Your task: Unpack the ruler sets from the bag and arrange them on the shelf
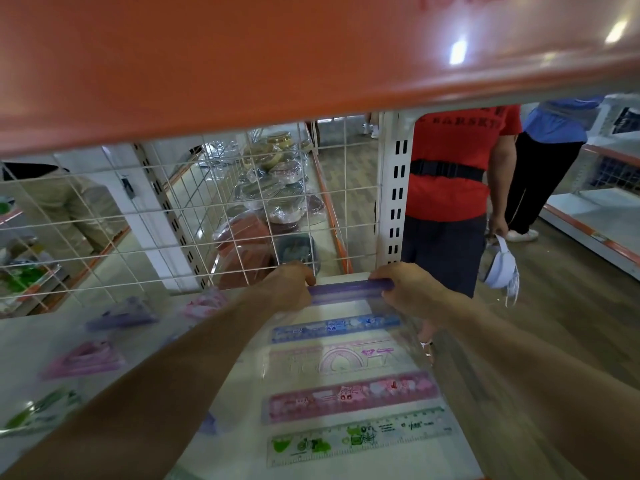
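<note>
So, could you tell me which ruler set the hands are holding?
The purple ruler set, farthest back by the wire grid: the left hand and right hand grip its ends. The others lie free on the shelf.

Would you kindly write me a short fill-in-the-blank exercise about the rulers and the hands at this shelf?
1. The ruler set, which the left hand and the right hand grip by its ends, is coloured ____.
2. The front ruler, nearest the camera in the column, is coloured ____.
3. The person standing beyond the shelf post wears a T-shirt coloured ____.

Missing words: purple; green; red.
</note>
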Tool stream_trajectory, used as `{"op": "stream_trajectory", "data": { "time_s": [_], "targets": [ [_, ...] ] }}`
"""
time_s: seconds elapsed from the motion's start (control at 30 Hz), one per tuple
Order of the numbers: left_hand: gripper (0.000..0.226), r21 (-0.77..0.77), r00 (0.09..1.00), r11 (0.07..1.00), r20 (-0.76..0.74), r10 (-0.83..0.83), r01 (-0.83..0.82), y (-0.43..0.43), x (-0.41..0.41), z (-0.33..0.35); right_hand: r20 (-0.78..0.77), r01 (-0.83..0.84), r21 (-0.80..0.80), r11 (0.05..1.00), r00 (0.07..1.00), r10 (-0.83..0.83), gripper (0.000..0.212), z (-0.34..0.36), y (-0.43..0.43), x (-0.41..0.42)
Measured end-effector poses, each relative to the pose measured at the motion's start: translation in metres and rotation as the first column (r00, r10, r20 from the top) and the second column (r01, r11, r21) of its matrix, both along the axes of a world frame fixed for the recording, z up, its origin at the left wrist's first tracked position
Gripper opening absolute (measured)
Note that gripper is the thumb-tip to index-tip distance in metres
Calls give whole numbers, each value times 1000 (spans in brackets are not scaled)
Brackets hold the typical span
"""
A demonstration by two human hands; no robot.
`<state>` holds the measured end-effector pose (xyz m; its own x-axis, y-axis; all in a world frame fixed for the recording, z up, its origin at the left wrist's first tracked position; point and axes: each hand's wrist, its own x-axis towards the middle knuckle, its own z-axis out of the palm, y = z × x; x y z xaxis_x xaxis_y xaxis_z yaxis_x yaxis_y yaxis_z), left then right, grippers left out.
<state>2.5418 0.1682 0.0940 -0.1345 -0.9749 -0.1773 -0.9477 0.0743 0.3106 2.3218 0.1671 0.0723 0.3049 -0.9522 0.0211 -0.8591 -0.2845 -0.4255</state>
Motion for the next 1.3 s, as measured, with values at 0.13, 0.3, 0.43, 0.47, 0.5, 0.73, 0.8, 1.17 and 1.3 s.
{"op": "stream_trajectory", "data": {
  "time_s": [0.13,0.3,0.43,0.47,0.5,0.73,0.8,1.17,1.3],
  "targets": [
    [37,14,999,1000,-46,9,-9,1,6,0,7,-7,21,1000,1000,7,40,2,-1,-2],
    [30,-48,1000,999,20,-22,23,4,0,2,53,-2,69,998,999,-2,39,2,-6,-5],
    [32,-58,996,998,84,-18,23,4,2,2,77,17,55,998,997,-22,39,5,-6,-13],
    [32,-68,995,997,100,-16,23,4,0,2,82,22,48,999,996,-26,40,4,-5,-13],
    [32,-81,994,996,108,-12,21,4,-3,1,88,28,46,999,996,-32,40,3,-4,-13],
    [32,-99,996,994,74,46,-38,7,1,-4,57,62,22,998,996,-63,35,-1,-2,-9],
    [33,-115,992,993,116,46,-33,8,2,-6,86,83,47,995,992,-87,35,-1,-2,-7],
    [32,-108,963,992,255,85,-59,5,0,-14,107,80,7,997,991,-80,32,2,4,-3],
    [30,-93,976,994,208,70,-51,5,3,-12,76,34,-39,999,997,-30,31,1,7,-6]
  ]
}}
